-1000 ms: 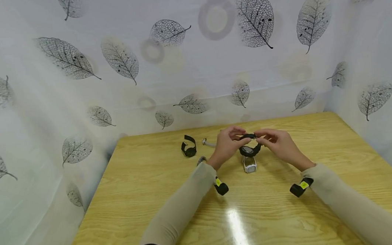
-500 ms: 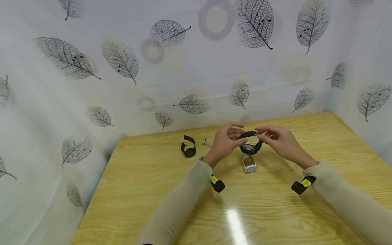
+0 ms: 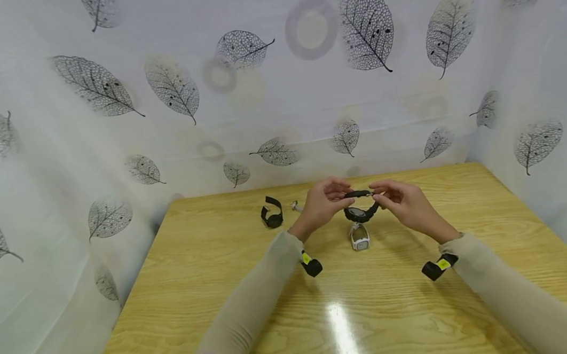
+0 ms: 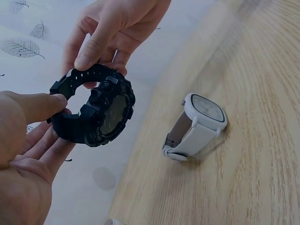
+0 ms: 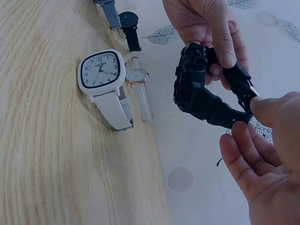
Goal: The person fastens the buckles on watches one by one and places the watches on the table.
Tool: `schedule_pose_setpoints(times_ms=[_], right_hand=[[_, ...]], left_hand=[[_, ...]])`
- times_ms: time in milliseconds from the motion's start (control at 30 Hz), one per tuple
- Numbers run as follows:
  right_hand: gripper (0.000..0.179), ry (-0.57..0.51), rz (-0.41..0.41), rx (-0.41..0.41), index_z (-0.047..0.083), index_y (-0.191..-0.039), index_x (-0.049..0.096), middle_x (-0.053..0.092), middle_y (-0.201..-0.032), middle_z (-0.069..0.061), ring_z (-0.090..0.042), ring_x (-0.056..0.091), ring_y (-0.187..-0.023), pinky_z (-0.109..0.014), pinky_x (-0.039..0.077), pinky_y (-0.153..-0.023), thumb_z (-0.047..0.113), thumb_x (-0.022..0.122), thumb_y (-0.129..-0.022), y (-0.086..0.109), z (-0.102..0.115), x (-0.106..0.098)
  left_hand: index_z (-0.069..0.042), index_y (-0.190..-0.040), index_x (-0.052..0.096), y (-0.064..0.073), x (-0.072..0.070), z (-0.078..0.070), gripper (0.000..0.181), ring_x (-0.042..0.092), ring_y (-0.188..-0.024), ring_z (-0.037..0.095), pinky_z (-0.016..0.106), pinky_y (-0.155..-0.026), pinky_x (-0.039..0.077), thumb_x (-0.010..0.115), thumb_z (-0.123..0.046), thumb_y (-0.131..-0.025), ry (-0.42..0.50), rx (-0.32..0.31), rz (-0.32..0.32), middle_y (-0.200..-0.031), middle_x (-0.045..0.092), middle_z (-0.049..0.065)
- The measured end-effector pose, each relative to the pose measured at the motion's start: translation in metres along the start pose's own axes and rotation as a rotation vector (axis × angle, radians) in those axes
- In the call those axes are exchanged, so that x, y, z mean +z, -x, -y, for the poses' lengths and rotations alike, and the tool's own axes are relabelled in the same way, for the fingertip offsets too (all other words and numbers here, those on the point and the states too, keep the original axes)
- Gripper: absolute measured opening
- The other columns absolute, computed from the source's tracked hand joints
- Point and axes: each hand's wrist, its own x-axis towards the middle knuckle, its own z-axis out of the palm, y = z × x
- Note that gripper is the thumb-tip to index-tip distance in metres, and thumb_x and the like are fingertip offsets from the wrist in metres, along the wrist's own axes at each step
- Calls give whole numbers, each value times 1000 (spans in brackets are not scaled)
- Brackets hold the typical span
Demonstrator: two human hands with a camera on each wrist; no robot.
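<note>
A black digital sports watch (image 3: 356,214) is held up above the table, its strap bent round into a loop. My left hand (image 3: 322,203) pinches one side of the strap between thumb and fingers. On the other side, my right hand (image 3: 407,205) also pinches the strap; in the right wrist view its thumb and fingertips (image 5: 240,129) grip near the strap's end. The watch face (image 4: 115,119) points away from the looped strap. Just in front of it, a white square watch (image 3: 360,242) stands on the table with its strap closed.
A black watch (image 3: 274,220) lies to the left on the wooden table (image 3: 212,277). Near my left forearm lies a watch with a pale strap (image 5: 142,101), partly hidden in the head view. A grey watch (image 5: 109,13) shows at the right wrist view's top edge. A leaf-patterned curtain (image 3: 279,91) surrounds the table.
Both hands have lifted the black sports watch slightly, and a gap has opened between it and the white watch. My left hand has shifted a little to the left.
</note>
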Motion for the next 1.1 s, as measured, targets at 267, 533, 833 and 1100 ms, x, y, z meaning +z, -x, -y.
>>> schedule_pose_setpoints(times_ms=[267, 533, 833, 1100], right_hand=[[24, -14, -5, 4, 8, -127, 69, 72, -90, -5, -11, 67, -71, -24, 51, -54, 12, 65, -103, 3, -1, 0], [23, -22, -8, 19, 8, -126, 69, 73, -95, -7, -25, 70, -74, -25, 56, -59, 14, 64, -104, 4, -2, -1], [28, -118, 21, 89, 4, -129, 67, 74, -106, -15, -28, 73, -81, -32, 63, -73, 18, 62, -105, -3, -3, -1], [36, -242, 56, 171, 0, -138, 60, 70, -113, -21, -24, 73, -88, -38, 64, -76, 19, 59, -107, -15, -4, -8]], left_hand=[[1, -116, 69, 1, -1, 0, 26, 72, -96, 15, 27, -85, 61, 77, -1, -92, 7, -5, 28, -113, 74, 10], [-3, -113, 70, 1, -1, 1, 22, 72, -97, 16, 29, -85, 61, 76, -3, -93, 14, -11, 20, -113, 74, 10], [-1, -112, 71, -2, 5, 5, 18, 74, -96, 22, 29, -82, 62, 74, -3, -95, 27, -23, 0, -111, 74, 13], [-7, -135, 63, -1, 1, 7, 34, 73, -101, 22, 35, -83, 62, 67, -8, -101, -15, 31, 9, -126, 70, 12]])
